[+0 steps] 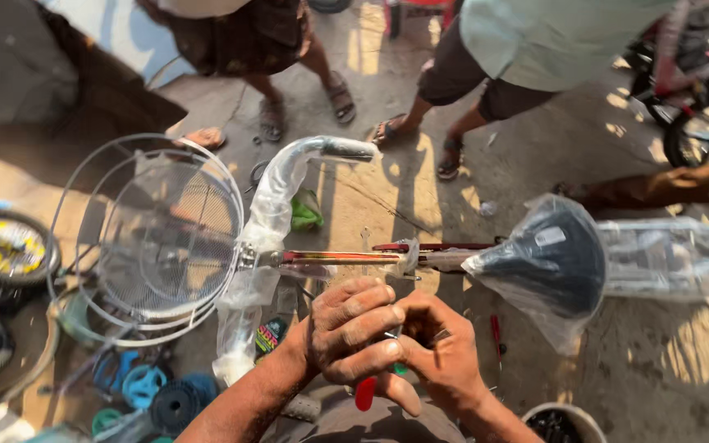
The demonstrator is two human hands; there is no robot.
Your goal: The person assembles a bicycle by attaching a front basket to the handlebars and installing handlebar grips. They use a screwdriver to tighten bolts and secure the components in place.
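Both my hands meet low in the middle of the head view, just under a bicycle's red top tube [346, 257]. My left hand [350, 332] is closed around a tool with a red handle [365, 392] that pokes out below the fist. My right hand [441, 349] is curled against it, fingers pinched on a small green-tipped part [400, 369]; I cannot tell what it is. The bicycle lies across the view, with plastic-wrapped handlebars [276, 193], a white wire basket [157, 238] at the left and a black saddle in a plastic bag [547, 262] at the right.
Two people stand across the bicycle on the concrete: sandalled feet [305, 107] at the top centre, another person's legs [453, 139] beside them. A small wheel [6, 246] and blue parts [153, 390] lie at the left. A red screwdriver [496, 332] and a bucket [560, 422] sit near my right arm. Another bicycle [691, 90] stands top right.
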